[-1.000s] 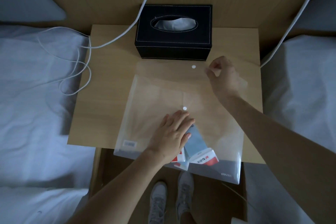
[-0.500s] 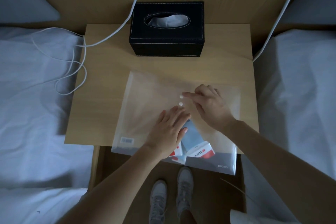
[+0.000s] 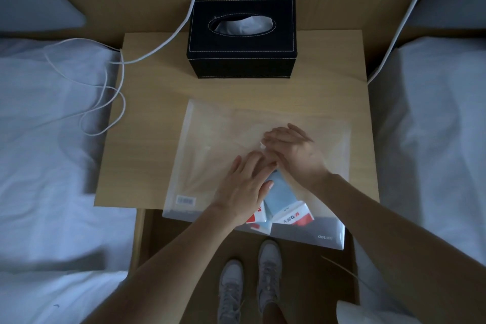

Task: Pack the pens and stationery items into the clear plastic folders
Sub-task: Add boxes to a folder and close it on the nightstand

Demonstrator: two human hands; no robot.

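A person's left hand [image 3: 243, 187], fingers straight, pins the clear plastic folder [image 3: 210, 155] and its boxed stationery [image 3: 282, 205] to the bedside table [image 3: 147, 118] while the right hand [image 3: 292, 150], fingers extended, presses the flap's snap [image 3: 262, 143], apparently to close it.

You've got a clear frosted folder [image 3: 210, 155] with a small white barcode sticker [image 3: 185, 200] and grey lettering. The boxes [image 3: 284, 208] inside it are pale blue and white with red patches. The tissue box [image 3: 242, 60] is black with white stitching. The table [image 3: 157, 102] is light woodgrain. The cables [image 3: 115, 92] are white, as are the bedsheets [image 3: 47, 139] and the shoes [image 3: 249, 287].
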